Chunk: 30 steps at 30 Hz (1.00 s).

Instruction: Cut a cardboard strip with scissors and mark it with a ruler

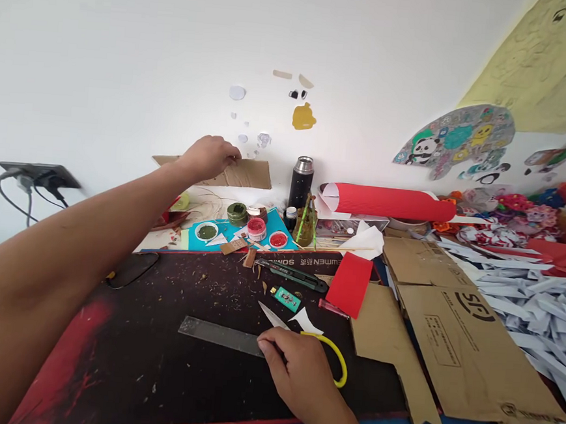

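Far out by the wall, my left hand [216, 154] is closed on the top edge of a brown cardboard strip [251, 174]. My right hand [295, 366] pinches the right end of a clear plastic ruler [219, 335] over the dark mat. Scissors with yellow handles [342, 360] lie beside and partly under that hand, their blades [273, 316] pointing up and left. Just beyond are a white paper scrap [306, 321], a green lighter-sized object [286, 298] and a green utility knife [292, 275]. A red card [350, 284] lies to the right.
Paint jars [257, 228] stand on blue paper at the back, near a jar with brushes [305, 227] and a black flask [301, 184]. Cut cardboard [478, 351], a red paper roll [382, 201] and heaped white paper strips [540, 310] fill the right side. The mat [153, 371] carries small crumbs.
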Each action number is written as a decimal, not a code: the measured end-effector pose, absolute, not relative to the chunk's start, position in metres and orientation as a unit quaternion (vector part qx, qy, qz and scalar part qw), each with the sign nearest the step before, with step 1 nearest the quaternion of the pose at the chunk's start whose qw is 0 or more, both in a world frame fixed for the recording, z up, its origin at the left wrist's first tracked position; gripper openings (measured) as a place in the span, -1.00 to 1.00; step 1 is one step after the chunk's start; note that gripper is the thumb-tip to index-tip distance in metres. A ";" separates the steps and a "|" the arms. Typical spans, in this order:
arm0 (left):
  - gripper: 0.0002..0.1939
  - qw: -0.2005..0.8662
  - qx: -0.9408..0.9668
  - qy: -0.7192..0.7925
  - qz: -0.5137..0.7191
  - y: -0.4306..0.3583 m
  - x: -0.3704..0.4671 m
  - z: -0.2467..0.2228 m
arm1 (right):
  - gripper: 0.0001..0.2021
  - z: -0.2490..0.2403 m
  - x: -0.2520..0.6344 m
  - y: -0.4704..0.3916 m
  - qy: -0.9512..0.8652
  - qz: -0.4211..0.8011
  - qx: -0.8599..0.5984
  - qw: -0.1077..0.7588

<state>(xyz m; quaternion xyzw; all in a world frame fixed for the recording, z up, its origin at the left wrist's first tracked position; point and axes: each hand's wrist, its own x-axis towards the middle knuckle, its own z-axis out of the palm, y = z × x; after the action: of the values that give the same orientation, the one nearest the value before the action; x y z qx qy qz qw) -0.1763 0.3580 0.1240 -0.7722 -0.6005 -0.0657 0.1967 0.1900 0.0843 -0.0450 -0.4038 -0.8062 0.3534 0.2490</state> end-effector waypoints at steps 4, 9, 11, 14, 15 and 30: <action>-0.59 0.220 -0.776 -0.580 -0.111 0.339 -0.167 0.146 | -0.77 -0.046 0.190 0.084 -0.809 0.348 -0.406 0.245; -0.60 0.241 -0.768 -0.571 -0.161 0.310 -0.162 0.171 | -0.75 -0.046 0.191 0.084 -0.815 0.338 -0.402 0.243; -0.64 0.242 -0.768 -0.569 -0.170 0.301 -0.161 0.177 | -0.75 -0.046 0.191 0.084 -0.819 0.334 -0.399 0.243; -0.67 0.249 -0.761 -0.569 -0.188 0.289 -0.160 0.182 | -0.74 -0.045 0.191 0.083 -0.818 0.330 -0.401 0.246; -0.65 0.256 -0.751 -0.573 -0.205 0.285 -0.160 0.183 | -0.73 -0.044 0.191 0.083 -0.818 0.330 -0.401 0.248; -0.81 0.358 -0.577 -0.551 -0.484 0.216 -0.172 0.200 | -0.71 -0.046 0.190 0.084 -0.832 0.306 -0.396 0.238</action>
<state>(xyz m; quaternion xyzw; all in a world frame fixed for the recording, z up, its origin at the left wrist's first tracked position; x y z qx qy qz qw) -0.1719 0.2165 0.1999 -0.5771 -0.5513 -0.4845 0.3581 0.1898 0.0836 -0.0455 -0.3961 -0.8324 0.3059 0.2378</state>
